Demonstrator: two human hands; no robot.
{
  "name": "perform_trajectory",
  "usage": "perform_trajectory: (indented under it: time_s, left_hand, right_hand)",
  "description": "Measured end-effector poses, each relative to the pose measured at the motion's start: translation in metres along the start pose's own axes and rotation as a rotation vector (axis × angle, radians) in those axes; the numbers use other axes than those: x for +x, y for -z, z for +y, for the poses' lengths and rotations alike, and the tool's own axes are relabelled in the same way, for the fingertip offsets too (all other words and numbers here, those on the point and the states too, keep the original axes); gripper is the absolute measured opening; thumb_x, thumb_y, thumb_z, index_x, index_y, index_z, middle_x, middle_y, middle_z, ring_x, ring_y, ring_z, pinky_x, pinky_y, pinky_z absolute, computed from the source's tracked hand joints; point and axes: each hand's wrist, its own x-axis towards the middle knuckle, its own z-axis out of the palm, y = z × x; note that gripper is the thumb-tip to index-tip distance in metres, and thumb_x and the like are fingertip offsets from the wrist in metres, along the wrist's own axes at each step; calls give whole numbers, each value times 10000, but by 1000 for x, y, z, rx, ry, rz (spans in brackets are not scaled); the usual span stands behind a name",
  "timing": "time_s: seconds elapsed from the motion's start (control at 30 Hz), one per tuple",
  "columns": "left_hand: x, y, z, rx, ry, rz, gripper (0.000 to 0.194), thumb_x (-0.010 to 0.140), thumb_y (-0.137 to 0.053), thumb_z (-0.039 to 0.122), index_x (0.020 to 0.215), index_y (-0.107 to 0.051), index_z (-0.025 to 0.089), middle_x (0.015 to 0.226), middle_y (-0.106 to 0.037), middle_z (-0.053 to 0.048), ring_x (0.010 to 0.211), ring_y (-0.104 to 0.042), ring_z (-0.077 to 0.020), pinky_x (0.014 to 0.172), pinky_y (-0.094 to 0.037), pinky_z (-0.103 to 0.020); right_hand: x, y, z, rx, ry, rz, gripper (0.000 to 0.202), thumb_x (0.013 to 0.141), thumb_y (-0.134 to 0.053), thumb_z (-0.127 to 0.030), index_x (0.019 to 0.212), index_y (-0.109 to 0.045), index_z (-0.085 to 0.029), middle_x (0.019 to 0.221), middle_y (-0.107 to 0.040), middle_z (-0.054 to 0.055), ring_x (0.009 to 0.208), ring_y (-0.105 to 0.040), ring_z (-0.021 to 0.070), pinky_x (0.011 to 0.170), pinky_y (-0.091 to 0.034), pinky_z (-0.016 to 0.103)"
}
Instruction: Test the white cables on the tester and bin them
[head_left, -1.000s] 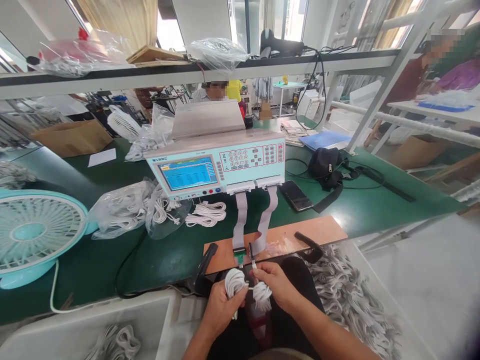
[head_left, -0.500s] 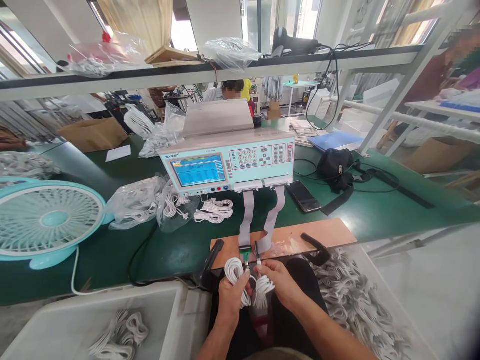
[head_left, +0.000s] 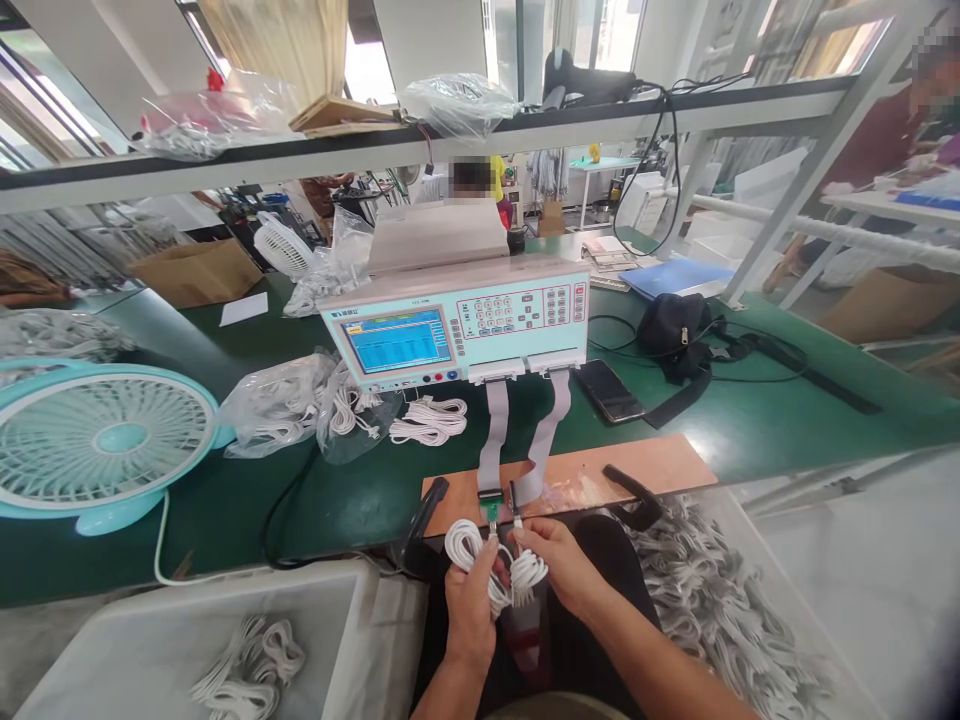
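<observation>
A bundled white cable (head_left: 466,545) is gripped near its plugs by both hands. My left hand (head_left: 471,600) is closed around one end, its thumb at a plug that meets the small green circuit board (head_left: 492,509). My right hand (head_left: 556,560) pinches the other end beneath the second black connector (head_left: 514,497). Two grey ribbon cables (head_left: 493,440) run from these connectors up to the cable tester (head_left: 525,310), whose screen (head_left: 397,342) shows blue. My fingers partly hide the plugs, so I cannot tell how fully they are seated.
A bin (head_left: 352,640) at lower left holds some white cables; another at right holds a large heap of cables (head_left: 727,610). On the green bench lie a fan (head_left: 120,438), bagged cables (head_left: 281,400), a phone (head_left: 609,392) and a black pouch (head_left: 675,325). People are in the background.
Both hands stay at the connectors, still holding the cable. The left hand and its coil have shifted slightly, and the view has moved a little.
</observation>
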Motion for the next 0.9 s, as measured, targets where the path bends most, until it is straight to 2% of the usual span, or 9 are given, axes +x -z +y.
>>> perform_trajectory:
  time_s: [0.1,0.3,0.5,0.63,0.9]
  left_hand:
    - [-1,0,-2,-49,-21,-62,349,561,-783,382,570,-531,141,450,-539,48,382,-463,-72,403,-388,-188]
    - [4,1,0,-28,-42,-109,354,583,-774,389,533,-531,136,444,-530,45,374,-449,-64,402,-374,-182]
    - [8,4,-4,-10,-40,-133,386,602,-749,448,531,-530,138,407,-501,41,359,-436,-73,385,-366,-190]
    - [12,3,-4,5,-31,-90,400,540,-780,445,505,-523,142,394,-487,40,332,-428,-76,363,-354,-196]
    - [11,-4,5,15,-43,-79,386,514,-783,415,469,-504,152,361,-452,43,297,-412,-83,325,-329,-200]
  right_hand:
    - [0,-1,1,39,1,-33,315,684,-721,-415,673,-602,-124,553,-604,25,469,-552,148,501,-375,257]
    - [-2,-7,0,99,-3,-66,297,689,-719,-401,683,-591,-132,592,-626,45,513,-583,172,539,-422,288]
    - [-4,-9,2,68,4,-9,348,645,-750,-447,721,-616,-135,562,-599,24,498,-573,174,519,-418,286]
    - [-2,-9,8,89,37,12,371,653,-742,-478,769,-640,-140,563,-608,29,477,-564,169,499,-408,277]
    - [5,-4,18,136,43,-48,326,653,-753,-443,740,-648,-147,565,-620,42,479,-567,167,502,-400,274]
